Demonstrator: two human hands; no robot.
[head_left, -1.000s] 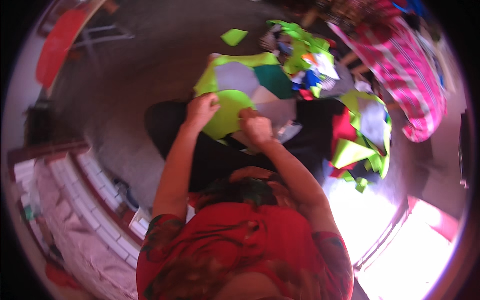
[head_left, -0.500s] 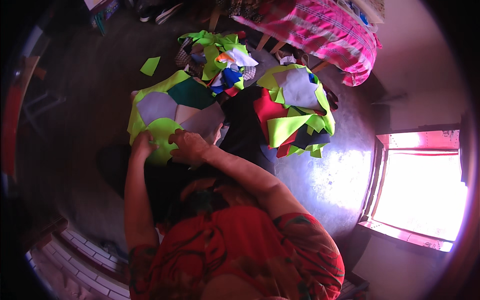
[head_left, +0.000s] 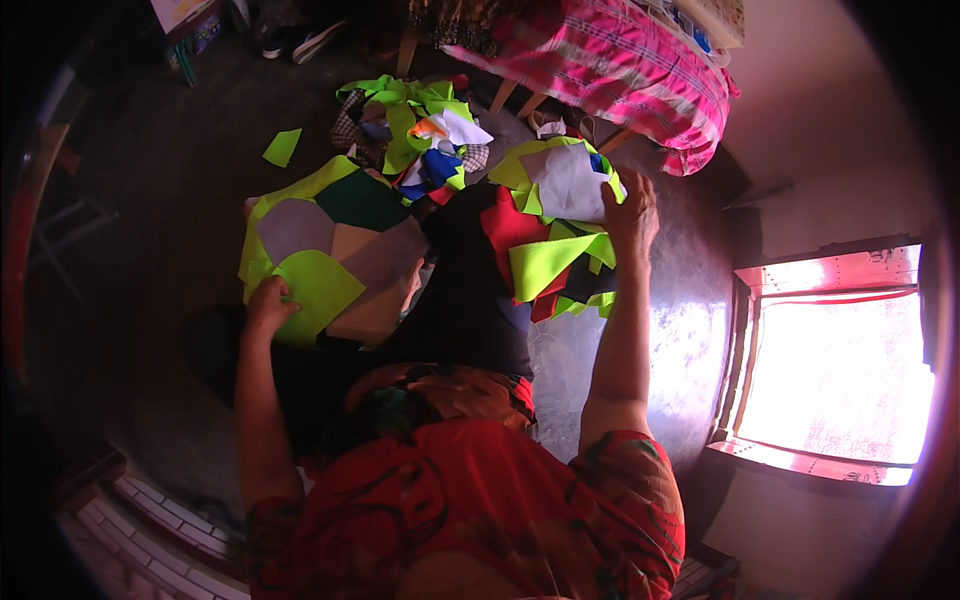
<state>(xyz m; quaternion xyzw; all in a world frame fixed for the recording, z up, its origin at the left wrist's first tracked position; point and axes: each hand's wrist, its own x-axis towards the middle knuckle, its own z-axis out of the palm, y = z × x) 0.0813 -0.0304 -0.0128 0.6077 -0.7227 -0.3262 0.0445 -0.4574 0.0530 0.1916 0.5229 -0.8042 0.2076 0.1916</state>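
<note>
A patchwork of fabric pieces (head_left: pixel 296 229) in grey, dark green, beige and lime lies over my left leg. On its near side, my left hand (head_left: pixel 268 308) pinches the left edge of a lime-green fabric piece (head_left: pixel 322 291), which lies over the other patches. Out to the right, my right hand (head_left: pixel 632 215) touches the right edge of a heap of fabric scraps (head_left: pixel 570 186) resting by my right knee. Lime, grey, red and dark scraps make up that heap. The fingertips of my right hand are partly hidden among the cloth, so their grip is unclear.
Ahead lies another pile of mixed scraps (head_left: pixel 420 135) on the dark floor, with a single lime piece (head_left: pixel 283 147) left of it. A pink checked cloth (head_left: pixel 610 70) hangs from furniture at the far right. Shoes (head_left: pixel 318 42) lie at the far side.
My right hand has left the lime-green piece and swung right to the scrap heap. My left hand stays on the piece, whose right corner now shows. The whole view has shifted slightly.
</note>
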